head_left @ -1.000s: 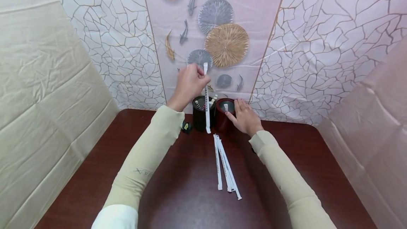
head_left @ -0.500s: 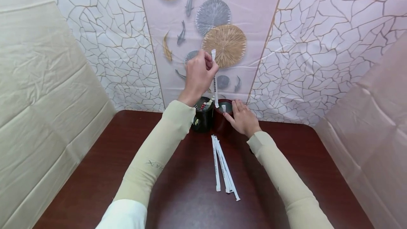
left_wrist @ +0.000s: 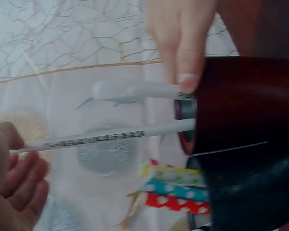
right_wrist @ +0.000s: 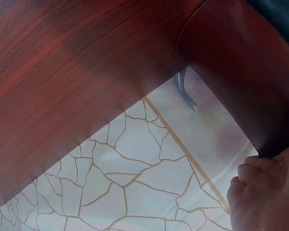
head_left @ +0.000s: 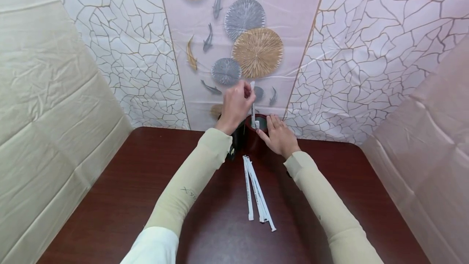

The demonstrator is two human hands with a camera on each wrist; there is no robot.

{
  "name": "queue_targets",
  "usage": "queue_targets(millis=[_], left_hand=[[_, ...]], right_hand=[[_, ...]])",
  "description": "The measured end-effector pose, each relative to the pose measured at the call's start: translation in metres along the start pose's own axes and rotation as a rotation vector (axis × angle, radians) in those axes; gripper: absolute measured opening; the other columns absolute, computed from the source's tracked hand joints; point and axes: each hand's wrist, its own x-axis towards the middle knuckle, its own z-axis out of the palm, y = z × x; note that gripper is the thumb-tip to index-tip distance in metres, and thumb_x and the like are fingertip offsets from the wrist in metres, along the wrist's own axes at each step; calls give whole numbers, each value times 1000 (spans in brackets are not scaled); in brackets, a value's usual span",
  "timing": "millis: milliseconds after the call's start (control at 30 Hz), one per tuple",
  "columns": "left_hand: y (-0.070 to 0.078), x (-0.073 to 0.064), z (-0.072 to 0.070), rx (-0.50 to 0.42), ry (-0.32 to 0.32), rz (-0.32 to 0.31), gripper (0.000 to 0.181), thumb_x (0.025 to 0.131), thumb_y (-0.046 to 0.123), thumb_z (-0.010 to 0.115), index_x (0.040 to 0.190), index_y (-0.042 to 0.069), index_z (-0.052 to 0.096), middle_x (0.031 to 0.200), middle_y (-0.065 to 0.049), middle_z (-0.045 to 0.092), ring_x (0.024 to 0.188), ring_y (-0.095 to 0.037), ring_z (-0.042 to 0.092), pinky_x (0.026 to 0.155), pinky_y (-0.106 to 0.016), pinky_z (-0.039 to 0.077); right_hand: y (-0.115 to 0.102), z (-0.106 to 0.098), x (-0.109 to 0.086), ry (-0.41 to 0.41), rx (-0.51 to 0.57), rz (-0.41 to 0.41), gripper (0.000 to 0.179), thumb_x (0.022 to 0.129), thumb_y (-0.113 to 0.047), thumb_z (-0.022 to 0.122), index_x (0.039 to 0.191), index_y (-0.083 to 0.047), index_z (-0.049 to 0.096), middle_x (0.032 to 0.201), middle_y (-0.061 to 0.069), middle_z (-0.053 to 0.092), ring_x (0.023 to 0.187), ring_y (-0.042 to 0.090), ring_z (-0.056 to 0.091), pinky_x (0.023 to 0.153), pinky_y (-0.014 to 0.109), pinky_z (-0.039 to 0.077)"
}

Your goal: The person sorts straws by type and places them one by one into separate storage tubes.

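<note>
My left hand (head_left: 236, 103) pinches a white paper-wrapped straw (head_left: 253, 111) near its upper end, above the dark red cup (head_left: 253, 144). The straw hangs upright, and its lower end is inside the cup's mouth in the left wrist view. A second wrapped straw (left_wrist: 135, 90) stands in the same cup and sticks out above the rim. My right hand (head_left: 281, 137) holds the cup at its right side, fingers at the far rim and thumb at the near rim. In the right wrist view its fingers (right_wrist: 253, 171) lie at the cup's edge.
Several wrapped straws (head_left: 256, 190) lie fanned on the brown table (head_left: 176, 174) in front of the cup. Left of it stands a black cup (left_wrist: 255, 187) with patterned straws (left_wrist: 178, 192), partly behind my left wrist. A patterned cloth (head_left: 205, 105) hangs behind the table.
My left hand has moved right and lifted the straw over the red cup, then lowered it so its end enters the mouth. The right hand has stayed at the cup.
</note>
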Motion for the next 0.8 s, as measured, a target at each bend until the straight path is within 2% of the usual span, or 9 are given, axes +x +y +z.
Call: queue_targets(millis=[167, 333, 467, 567, 633, 700, 800], left_hand=[[-5, -13, 5, 69, -124, -58, 22, 99, 23, 72, 105, 2, 73, 97, -11, 78, 90, -26, 75, 85, -37, 61], [-4, -22, -4, 98, -164, -71, 26, 99, 24, 71, 107, -1, 72, 99, -12, 78, 92, -28, 74, 86, -40, 61], [-2, -28, -17, 135, -193, -91, 23, 94, 24, 73, 98, 1, 71, 89, -8, 75, 88, -29, 74, 83, -42, 60], [-3, -31, -27, 192, -238, -107, 26, 91, 25, 74, 74, 9, 63, 67, -1, 63, 74, -28, 68, 72, -42, 55], [-4, -33, -32, 222, -277, -114, 41, 90, 25, 75, 60, 14, 50, 55, 4, 50, 66, -25, 61, 67, -42, 51], [-4, -36, -38, 219, -332, -127, 54, 89, 23, 75, 52, 17, 36, 48, 6, 34, 59, -21, 45, 63, -39, 42], [-6, -41, -46, 206, -429, -159, 59, 89, 21, 74, 50, 19, 30, 47, 8, 23, 57, -16, 30, 64, -34, 36]], right_hand=[[0, 1, 2, 7, 1, -8, 88, 111, -62, 26, 165, 7, 21, 174, 27, 20, 163, 42, 21, 132, 55, 26], [2, 0, 1, 15, 6, -2, 88, 111, -62, 29, 165, 7, 21, 174, 27, 21, 163, 41, 23, 131, 54, 27], [2, 0, 1, 14, 7, 2, 88, 111, -62, 29, 165, 7, 21, 174, 26, 22, 163, 41, 23, 132, 53, 26], [2, 1, 1, 15, 9, -4, 88, 111, -62, 29, 165, 7, 21, 174, 26, 22, 163, 41, 23, 132, 53, 26], [2, 1, 2, 17, 12, -8, 88, 111, -61, 29, 165, 8, 22, 173, 27, 23, 163, 41, 23, 132, 53, 27], [1, 1, 2, 21, 15, -10, 88, 111, -61, 29, 164, 8, 22, 173, 27, 23, 162, 41, 24, 131, 54, 27], [1, 1, 2, 22, 18, -8, 87, 111, -60, 30, 164, 8, 23, 173, 27, 24, 162, 41, 24, 131, 54, 27]])
